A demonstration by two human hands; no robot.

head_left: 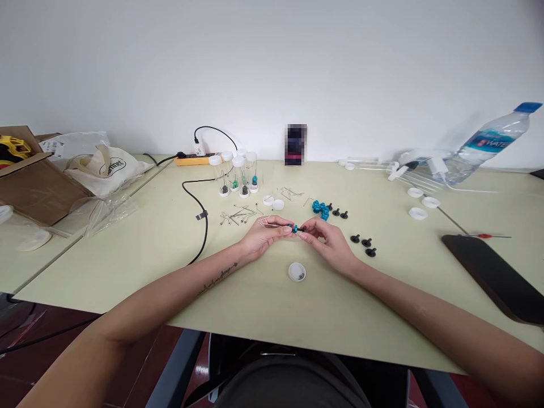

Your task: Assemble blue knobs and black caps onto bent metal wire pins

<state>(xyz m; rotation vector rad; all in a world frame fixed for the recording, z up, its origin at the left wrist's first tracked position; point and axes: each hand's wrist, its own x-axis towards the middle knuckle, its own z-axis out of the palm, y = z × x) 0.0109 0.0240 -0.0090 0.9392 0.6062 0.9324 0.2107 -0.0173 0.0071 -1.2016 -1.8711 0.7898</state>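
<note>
My left hand (268, 235) pinches a small blue metal part (293, 228) in front of me, and a thin bent wire (272, 222) sticks out over its fingers. Opposite it, my right hand (325, 241) grips a black stemmed piece (302, 229) that meets the blue part. Just below the hands lies a white cap (297, 272) with tiny metal bits in it. A cluster of blue parts (321, 209) sits beyond my right hand, beside several black stemmed discs (366, 242). Bent wires (240, 214) lie scattered beyond my left hand.
Clear tubes with white caps (240, 177) stand near an orange power strip (198, 161). A phone (296, 145) leans on the wall. On the right are a water bottle (488, 141), white caps (430, 202), a screwdriver (484, 236) and a black device (495, 277). A cardboard box (46, 187) stands left.
</note>
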